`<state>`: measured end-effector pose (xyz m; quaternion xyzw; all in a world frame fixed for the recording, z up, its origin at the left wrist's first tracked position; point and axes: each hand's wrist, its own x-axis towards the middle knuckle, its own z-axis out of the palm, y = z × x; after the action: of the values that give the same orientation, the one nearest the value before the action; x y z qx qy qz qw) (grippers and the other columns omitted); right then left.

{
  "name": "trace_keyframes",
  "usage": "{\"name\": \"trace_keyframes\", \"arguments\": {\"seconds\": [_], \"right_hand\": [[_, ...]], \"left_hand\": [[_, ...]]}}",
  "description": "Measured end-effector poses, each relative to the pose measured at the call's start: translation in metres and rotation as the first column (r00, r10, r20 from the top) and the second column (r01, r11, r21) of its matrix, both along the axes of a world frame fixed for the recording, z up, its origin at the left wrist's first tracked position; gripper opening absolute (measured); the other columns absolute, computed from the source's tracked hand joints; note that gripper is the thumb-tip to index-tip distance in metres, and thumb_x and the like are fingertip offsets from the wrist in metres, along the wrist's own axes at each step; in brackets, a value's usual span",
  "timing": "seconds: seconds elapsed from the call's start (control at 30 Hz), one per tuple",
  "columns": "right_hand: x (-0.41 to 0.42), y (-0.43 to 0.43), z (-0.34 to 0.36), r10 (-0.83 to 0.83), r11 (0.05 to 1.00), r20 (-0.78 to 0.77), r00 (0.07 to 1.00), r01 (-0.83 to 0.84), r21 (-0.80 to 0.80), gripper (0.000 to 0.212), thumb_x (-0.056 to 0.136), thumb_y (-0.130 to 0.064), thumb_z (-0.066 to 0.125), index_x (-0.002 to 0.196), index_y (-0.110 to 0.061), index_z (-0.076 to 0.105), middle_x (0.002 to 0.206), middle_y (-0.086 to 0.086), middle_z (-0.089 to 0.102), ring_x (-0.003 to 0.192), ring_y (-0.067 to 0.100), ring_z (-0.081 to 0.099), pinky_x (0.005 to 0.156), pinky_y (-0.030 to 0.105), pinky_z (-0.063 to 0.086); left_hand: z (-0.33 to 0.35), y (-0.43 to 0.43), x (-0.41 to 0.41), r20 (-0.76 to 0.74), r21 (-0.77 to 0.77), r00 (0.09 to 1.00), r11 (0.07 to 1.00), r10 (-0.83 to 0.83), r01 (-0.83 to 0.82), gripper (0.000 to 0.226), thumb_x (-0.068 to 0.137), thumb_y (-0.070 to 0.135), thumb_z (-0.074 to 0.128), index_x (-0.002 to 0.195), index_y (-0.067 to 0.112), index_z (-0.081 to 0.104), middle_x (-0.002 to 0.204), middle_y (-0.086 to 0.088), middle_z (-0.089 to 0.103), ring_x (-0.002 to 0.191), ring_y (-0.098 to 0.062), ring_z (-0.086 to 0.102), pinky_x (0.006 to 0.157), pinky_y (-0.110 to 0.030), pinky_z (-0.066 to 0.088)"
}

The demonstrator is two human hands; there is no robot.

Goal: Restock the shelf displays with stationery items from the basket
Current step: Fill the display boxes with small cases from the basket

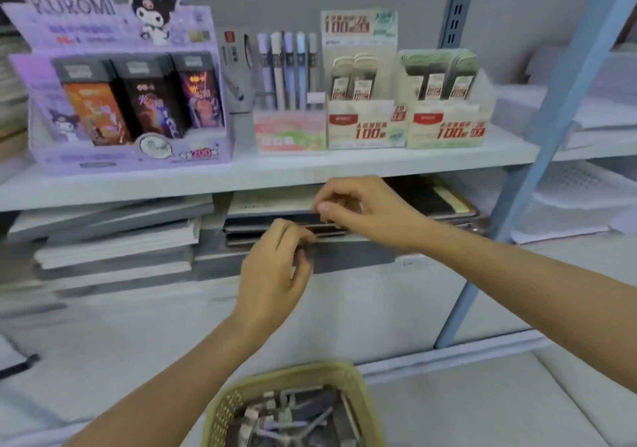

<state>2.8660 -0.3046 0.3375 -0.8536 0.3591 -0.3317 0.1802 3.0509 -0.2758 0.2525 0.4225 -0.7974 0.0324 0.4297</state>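
Observation:
A yellow woven basket (358, 383) with several pens and packets sits at the bottom centre. My left hand (275, 270) and my right hand (362, 210) are raised in front of the shelf edge and pinch a thin dark item (322, 226) between them; blur hides what it is. On the upper shelf (275, 170) stand a purple Kuromi display box (120, 101), a pink pen stand (291, 129) with upright pens, and two cream refill boxes (365, 126) (448, 126).
Stacks of notebooks (117, 239) and dark folders (431, 198) lie on the lower shelf behind my hands. A blue metal upright (537, 143) slants down the right side. White paper trays (586, 198) stand to the right of it.

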Motion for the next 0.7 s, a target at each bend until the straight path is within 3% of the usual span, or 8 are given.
{"name": "trace_keyframes", "arguments": {"seconds": [0.1,0.17,0.3,0.43,0.57,0.7], "right_hand": [[0.049,0.003,-0.080,0.138,0.964,-0.167,0.976,-0.093,0.251,0.016,0.097,-0.021,0.057,0.095,-0.012,0.071,0.083,-0.005,0.069,0.075,0.005,0.063,0.069,0.023,0.051],[0.076,0.005,-0.139,0.232,0.916,-0.248,0.941,-0.125,0.381,0.019,0.098,-0.021,0.056,0.095,-0.008,0.070,0.085,0.003,0.071,0.075,0.012,0.064,0.069,0.026,0.050],[0.106,0.016,-0.253,0.359,0.840,-0.383,0.851,-0.116,0.529,0.020,0.097,-0.025,0.057,0.100,-0.010,0.071,0.090,0.001,0.070,0.066,0.002,0.052,0.064,0.018,0.037],[0.097,0.032,-0.344,0.414,0.764,-0.502,0.760,0.009,0.645,0.017,0.095,-0.026,0.059,0.104,-0.016,0.070,0.103,0.000,0.070,0.087,0.014,0.062,0.077,0.029,0.048],[0.078,0.049,-0.396,0.373,0.745,-0.565,0.736,0.125,0.655,0.019,0.093,-0.029,0.062,0.110,-0.021,0.066,0.104,-0.004,0.065,0.092,0.013,0.062,0.077,0.027,0.048],[0.070,0.065,-0.424,0.416,0.783,-0.686,0.597,0.148,0.604,0.046,0.091,-0.035,0.064,0.128,-0.011,0.052,0.127,0.007,0.051,0.110,0.022,0.055,0.090,0.036,0.049]], "left_hand": [[-0.081,0.028,0.045,0.050,0.224,0.992,0.967,0.117,-0.126,0.024,0.083,-0.001,0.062,0.102,0.013,0.062,0.101,0.000,0.056,0.082,-0.018,0.056,0.061,-0.027,0.042],[-0.134,0.047,0.074,0.126,0.402,0.979,0.894,0.158,-0.196,0.022,0.085,0.001,0.061,0.104,0.013,0.063,0.104,-0.002,0.057,0.085,-0.022,0.058,0.063,-0.031,0.044],[-0.220,0.080,0.121,0.391,0.661,0.914,0.657,0.109,-0.361,0.031,0.093,0.014,0.050,0.124,0.013,0.055,0.130,-0.006,0.050,0.115,-0.028,0.051,0.089,-0.037,0.043],[-0.268,0.103,0.141,0.462,0.756,0.887,0.511,0.025,-0.408,0.044,0.095,0.018,0.046,0.138,0.013,0.045,0.150,-0.005,0.037,0.132,-0.025,0.041,0.102,-0.034,0.036],[-0.292,0.116,0.150,0.433,0.748,0.901,0.556,0.008,-0.364,0.042,0.093,0.011,0.051,0.134,0.008,0.051,0.156,-0.008,0.030,0.143,-0.023,0.030,0.107,-0.037,0.038],[-0.299,0.122,0.151,0.399,0.738,0.916,0.581,0.037,-0.345,0.040,0.089,0.007,0.056,0.129,0.003,0.057,0.152,-0.013,0.035,0.142,-0.028,0.031,0.104,-0.042,0.041]]}}
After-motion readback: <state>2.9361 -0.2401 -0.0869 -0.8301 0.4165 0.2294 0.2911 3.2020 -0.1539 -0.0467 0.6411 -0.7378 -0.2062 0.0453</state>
